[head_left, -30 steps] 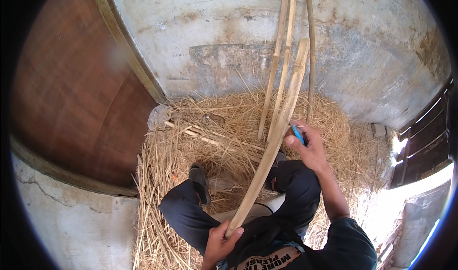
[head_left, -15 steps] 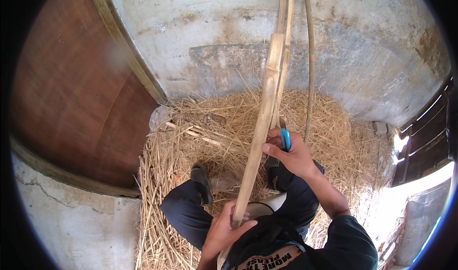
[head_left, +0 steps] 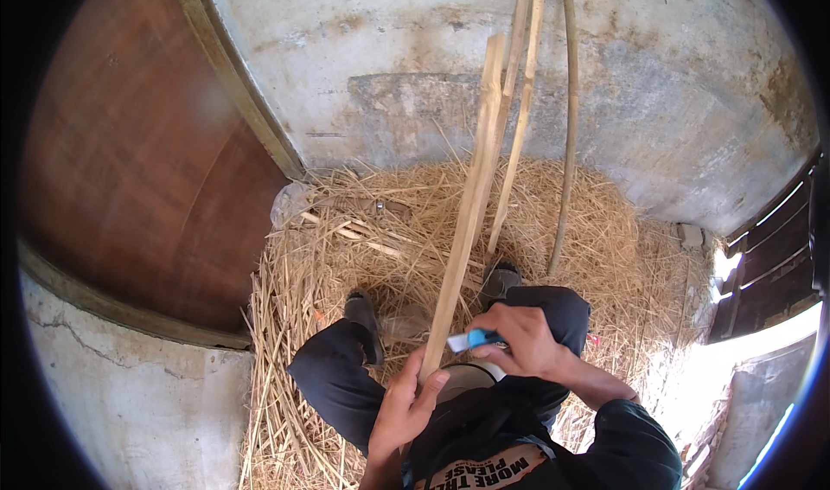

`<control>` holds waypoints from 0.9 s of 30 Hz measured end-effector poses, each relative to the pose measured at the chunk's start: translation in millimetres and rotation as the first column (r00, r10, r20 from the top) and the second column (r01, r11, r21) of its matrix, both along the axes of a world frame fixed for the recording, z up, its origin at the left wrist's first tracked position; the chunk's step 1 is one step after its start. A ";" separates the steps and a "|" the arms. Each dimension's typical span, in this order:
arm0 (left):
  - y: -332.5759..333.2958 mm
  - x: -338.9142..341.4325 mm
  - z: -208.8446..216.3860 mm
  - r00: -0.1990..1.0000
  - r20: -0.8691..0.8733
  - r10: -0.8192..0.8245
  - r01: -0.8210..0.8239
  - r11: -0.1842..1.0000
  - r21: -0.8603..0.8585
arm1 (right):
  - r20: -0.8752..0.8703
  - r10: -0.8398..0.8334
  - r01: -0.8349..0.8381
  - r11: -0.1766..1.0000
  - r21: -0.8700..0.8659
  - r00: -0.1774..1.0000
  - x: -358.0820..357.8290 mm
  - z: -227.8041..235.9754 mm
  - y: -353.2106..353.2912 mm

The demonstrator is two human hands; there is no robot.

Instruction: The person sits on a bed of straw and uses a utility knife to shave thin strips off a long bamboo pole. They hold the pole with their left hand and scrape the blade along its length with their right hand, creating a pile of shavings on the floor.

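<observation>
A long split bamboo slat [head_left: 461, 252] slants up and away from my lap, its far end in front of the wall. My left hand [head_left: 406, 405] is closed round the near end, the thumb lying along its side. In my right hand [head_left: 523, 341] is a blue utility knife [head_left: 477, 339], its pale tip pointing left. That tip is close beside the slat, just beyond my left fingers; whether it touches I cannot tell.
Two more bamboo strips [head_left: 523, 114] and a thin round pole [head_left: 571, 101] lean on the stained wall [head_left: 683, 109]. Straw and shavings [head_left: 346, 213] cover the floor around my boots [head_left: 361, 310]. A brown panel [head_left: 130, 161] stands at left, dark slats [head_left: 774, 248] at right.
My right hand has come down toward me with the knife, from midway along the slat to near my left hand. The knife now points left, and the slat has turned slightly, showing its narrow edge.
</observation>
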State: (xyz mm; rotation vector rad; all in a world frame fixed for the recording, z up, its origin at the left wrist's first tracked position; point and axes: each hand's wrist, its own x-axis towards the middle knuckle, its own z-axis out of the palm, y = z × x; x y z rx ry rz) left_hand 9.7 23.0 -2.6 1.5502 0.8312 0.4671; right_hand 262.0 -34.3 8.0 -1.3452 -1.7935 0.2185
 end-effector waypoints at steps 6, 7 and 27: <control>7.2 1.3 8.6 0.999 0.004 -0.038 0.038 0.999 0.031 | 0.064 -0.007 0.004 0.999 0.032 0.998 -13.0 -12.6 -2.0; 7.5 1.7 8.9 0.999 0.015 -0.041 0.041 0.999 0.033 | 0.067 -0.004 0.001 0.999 0.047 0.998 -14.1 -12.7 -0.5; -4.1 18.9 15.3 0.984 -0.068 0.165 -0.128 0.918 0.376 | 0.225 -0.110 0.089 0.991 0.101 0.968 -26.5 1.2 5.8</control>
